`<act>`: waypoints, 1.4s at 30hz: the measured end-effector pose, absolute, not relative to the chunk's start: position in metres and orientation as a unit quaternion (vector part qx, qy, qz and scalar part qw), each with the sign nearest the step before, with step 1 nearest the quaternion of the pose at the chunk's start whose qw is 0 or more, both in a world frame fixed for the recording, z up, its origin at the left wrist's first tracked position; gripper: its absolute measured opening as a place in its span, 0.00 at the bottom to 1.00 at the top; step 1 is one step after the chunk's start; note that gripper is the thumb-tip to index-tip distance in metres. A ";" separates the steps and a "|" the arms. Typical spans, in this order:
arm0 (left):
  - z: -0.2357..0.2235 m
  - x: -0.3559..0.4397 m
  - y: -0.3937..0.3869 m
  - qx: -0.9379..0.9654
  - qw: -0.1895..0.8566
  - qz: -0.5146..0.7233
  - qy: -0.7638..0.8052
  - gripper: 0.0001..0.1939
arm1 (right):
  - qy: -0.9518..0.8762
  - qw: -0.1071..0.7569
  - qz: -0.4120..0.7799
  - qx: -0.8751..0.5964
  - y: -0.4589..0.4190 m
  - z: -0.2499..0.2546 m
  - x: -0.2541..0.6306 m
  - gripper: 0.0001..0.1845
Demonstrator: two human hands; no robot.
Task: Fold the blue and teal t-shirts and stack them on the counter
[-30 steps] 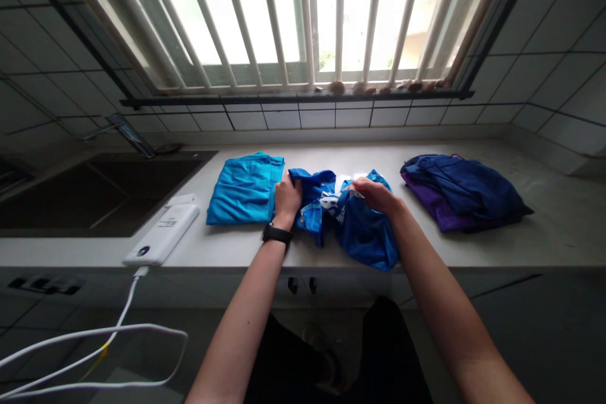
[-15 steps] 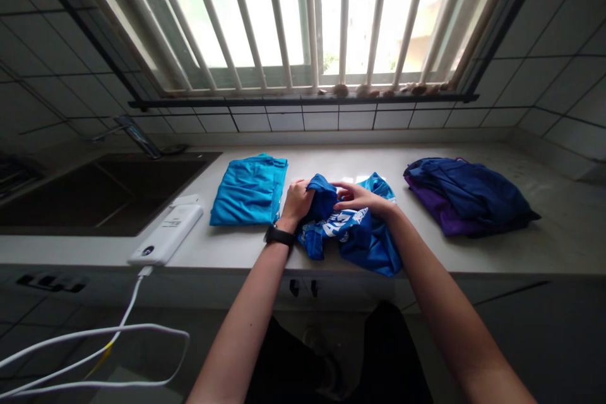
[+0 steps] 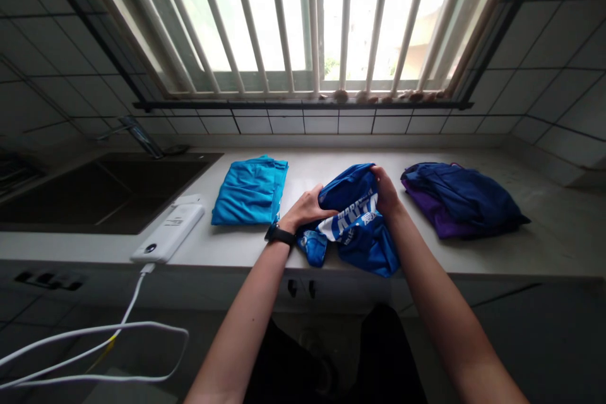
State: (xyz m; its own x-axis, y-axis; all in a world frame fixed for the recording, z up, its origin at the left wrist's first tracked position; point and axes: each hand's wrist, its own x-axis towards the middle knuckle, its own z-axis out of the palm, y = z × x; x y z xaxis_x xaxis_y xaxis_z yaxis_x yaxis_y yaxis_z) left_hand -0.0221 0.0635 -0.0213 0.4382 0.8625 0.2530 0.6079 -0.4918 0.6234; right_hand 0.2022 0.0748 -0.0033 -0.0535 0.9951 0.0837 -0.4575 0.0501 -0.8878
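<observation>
A crumpled royal-blue shirt with white lettering [image 3: 355, 221] lies on the pale counter [image 3: 473, 252] in front of me, part of it hanging over the front edge. My left hand [image 3: 307, 207], a black watch on its wrist, grips the shirt's left side. My right hand [image 3: 386, 189] pinches the shirt's upper right edge and holds a fold of cloth stretched between the two hands. A folded light-blue garment [image 3: 250, 190] lies just left of my left hand.
A pile of dark-blue and purple clothes [image 3: 459, 199] sits at the right. A white power bank [image 3: 168, 233] with a white cable [image 3: 95, 341] lies near the counter's front edge, beside a dark sink [image 3: 95, 189] with a faucet [image 3: 137, 134]. A barred window rises behind.
Both hands worked the blue shirt: they met at its top, then the right hand moved right and back, pulling a fold up and showing the white lettering. The view tilted slightly.
</observation>
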 end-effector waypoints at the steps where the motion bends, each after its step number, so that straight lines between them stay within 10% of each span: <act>1: -0.022 -0.020 0.062 0.821 0.233 0.266 0.449 0.33 | -0.384 0.606 0.607 -0.340 0.074 -0.002 0.202 0.20; 10: 0.027 -0.080 0.016 0.737 0.163 0.265 0.600 0.08 | -0.522 0.569 0.532 -0.347 0.029 0.044 0.254 0.20; 17: 0.120 -0.115 -0.030 0.595 0.048 0.541 0.592 0.14 | -0.560 0.646 0.343 -0.388 0.014 0.132 0.271 0.22; 27: 0.152 -0.130 -0.055 0.595 0.090 0.487 0.633 0.22 | -0.579 0.644 0.069 -0.495 0.004 0.151 0.268 0.23; 32: 0.136 -0.146 -0.060 0.634 0.207 0.375 0.644 0.26 | -0.610 0.517 0.075 -0.596 -0.016 0.144 0.281 0.22; 42: 0.126 -0.115 0.057 0.579 0.085 0.429 0.689 0.20 | -0.569 0.474 0.225 -0.633 0.076 0.121 0.271 0.10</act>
